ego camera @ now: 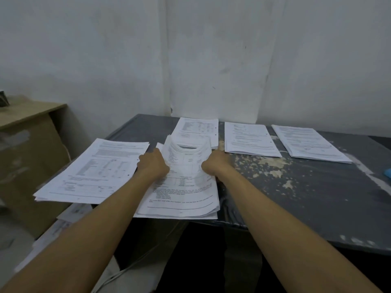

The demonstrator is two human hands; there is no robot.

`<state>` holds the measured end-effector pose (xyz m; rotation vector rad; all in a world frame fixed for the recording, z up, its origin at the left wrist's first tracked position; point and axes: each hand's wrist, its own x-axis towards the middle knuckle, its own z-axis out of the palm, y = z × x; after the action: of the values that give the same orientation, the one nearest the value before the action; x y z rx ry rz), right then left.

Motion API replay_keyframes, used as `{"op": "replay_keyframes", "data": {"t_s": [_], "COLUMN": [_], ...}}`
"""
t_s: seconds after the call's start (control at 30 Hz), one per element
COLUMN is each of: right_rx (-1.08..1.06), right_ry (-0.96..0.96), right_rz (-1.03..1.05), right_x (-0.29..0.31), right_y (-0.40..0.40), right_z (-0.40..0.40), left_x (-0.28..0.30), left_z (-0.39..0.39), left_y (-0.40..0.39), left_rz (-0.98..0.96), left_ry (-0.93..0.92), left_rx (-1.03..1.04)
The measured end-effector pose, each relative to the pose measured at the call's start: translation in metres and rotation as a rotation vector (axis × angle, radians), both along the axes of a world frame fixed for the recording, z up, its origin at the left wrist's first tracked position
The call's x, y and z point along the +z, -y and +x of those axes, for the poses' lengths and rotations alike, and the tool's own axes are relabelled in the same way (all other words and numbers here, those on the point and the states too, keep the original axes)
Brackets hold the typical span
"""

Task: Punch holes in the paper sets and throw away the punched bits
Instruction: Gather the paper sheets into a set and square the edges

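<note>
Two hands worked the nearest paper set (182,191), which lay at the front edge of the dark table (296,197) with its near end overhanging slightly. Your left hand (153,164) gripped the set's left side and your right hand (213,163) its right side, fingers curled into the sheets, so that the far half of the set rose in an arch between them. The hands stood apart, one on each long edge. The sheets looked light, thin and limp; a bundle of this kind would probably slide and fan unless pinched on both edges, and squaring it against the table before punching seemed advisable. Just left of your left hand lay a second set (93,170), hanging past the table's left edge. Beyond the hands lay a third set (197,129) with two dark dots on its right margin, likely punched holes. Farther to the right of your right hand lay a fourth set (250,138) and a fifth set (309,142), with similar faint dots along their right edges. Your fingertips were hidden under the lifted pages, so how many sheets each hand held could not be told. No punch appeared anywhere in view. A blue object (388,173) was cut off at the right border and could not be identified. The printed text was too blurred to read.
</note>
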<state>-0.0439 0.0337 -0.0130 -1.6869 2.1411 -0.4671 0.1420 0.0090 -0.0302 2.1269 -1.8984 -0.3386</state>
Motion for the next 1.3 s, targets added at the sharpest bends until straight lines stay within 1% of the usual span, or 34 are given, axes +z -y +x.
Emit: {"op": "replay_keyframes", "data": {"t_s": [0.07, 0.13, 0.23, 0.3, 0.37, 0.4, 0.47, 0.53, 0.6, 0.7, 0.77, 0.83, 0.93, 1.0, 1.13, 1.23, 1.3], "right_rx": [-0.008, -0.04, -0.073, -0.079, -0.105, -0.138, -0.18, -0.172, -0.157, -0.169, -0.16, -0.134, -0.092, -0.05, -0.007, 0.032, 0.015], "right_ry": [0.102, 0.211, 0.269, 0.31, 0.394, 0.467, 0.681, 0.869, 0.998, 1.012, 1.056, 1.096, 1.117, 1.126, 1.022, 0.981, 0.974], "right_rz": [0.009, 0.009, -0.01, 0.004, 0.011, 0.006, -0.004, -0.043, -0.077, -0.118, -0.163, -0.227, -0.331, -0.395, -0.476, -0.441, -0.42], "right_x": [-0.001, -0.001, 0.001, 0.002, 0.002, 0.002, -0.002, -0.005, -0.004, 0.014, 0.031, 0.05, 0.075, 0.084, 0.078, 0.067, 0.065], "right_y": [0.002, 0.003, 0.001, 0.001, 0.003, 0.003, 0.006, 0.003, 0.003, 0.004, 0.008, 0.011, 0.014, 0.014, 0.009, 0.005, 0.006], "right_z": [-0.001, -0.002, -0.001, -0.001, -0.001, -0.001, -0.001, -0.003, -0.007, -0.016, -0.022, -0.026, -0.031, -0.034, -0.036, -0.036, -0.034], "left_x": [0.0, 0.002, 0.004, 0.004, 0.004, 0.004, 0.003, 0.003, 0.008, 0.029, 0.048, 0.068, 0.09, 0.097, 0.089, 0.08, 0.079], "left_z": [0.002, 0.005, 0.007, 0.008, 0.009, 0.011, 0.014, 0.017, 0.018, 0.018, 0.016, 0.013, 0.009, 0.006, 0.009, 0.009, 0.006], "left_y": [0.0, 0.002, 0.003, 0.003, 0.003, 0.004, 0.005, 0.006, 0.008, 0.009, 0.009, 0.007, 0.005, 0.003, 0.003, 0.002, 0.004], "left_rz": [-0.001, 0.024, 0.073, 0.085, 0.084, 0.078, 0.076, 0.075, 0.041, -0.08, -0.182, -0.287, -0.442, -0.496, -0.476, -0.457, -0.459], "left_ry": [-0.014, -0.079, -0.191, -0.201, -0.213, -0.241, -0.322, -0.41, -0.522, -0.767, -0.922, -1.018, -1.087, -1.121, -1.194, -1.199, -1.193], "left_rx": [0.01, 0.018, 0.063, 0.11, 0.126, 0.121, 0.101, 0.085, 0.066, 0.015, -0.045, -0.113, -0.196, -0.22, -0.24, -0.276, -0.284]}}
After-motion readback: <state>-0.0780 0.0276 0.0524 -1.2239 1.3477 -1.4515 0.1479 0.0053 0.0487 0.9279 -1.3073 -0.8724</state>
